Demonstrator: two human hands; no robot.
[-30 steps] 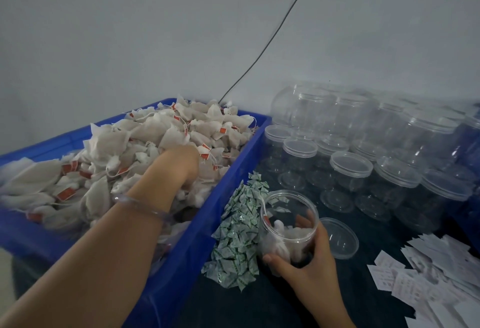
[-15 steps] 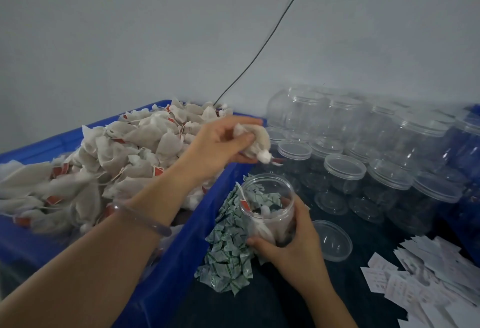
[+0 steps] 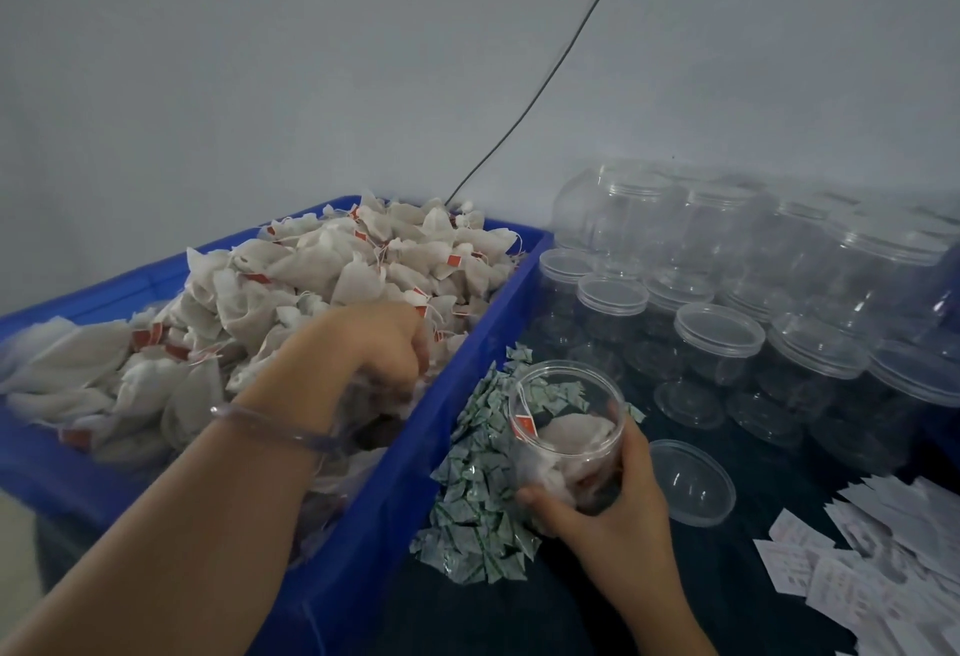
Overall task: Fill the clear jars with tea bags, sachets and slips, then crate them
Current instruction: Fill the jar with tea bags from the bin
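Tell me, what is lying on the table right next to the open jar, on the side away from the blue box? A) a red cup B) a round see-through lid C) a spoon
B: a round clear lid lies on the dark table, just beside the open jar that the right hand holds.

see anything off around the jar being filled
A red paper tag seems to hang over the rim of the open clear plastic jar in the right hand; it might catch under the loose clear lid.
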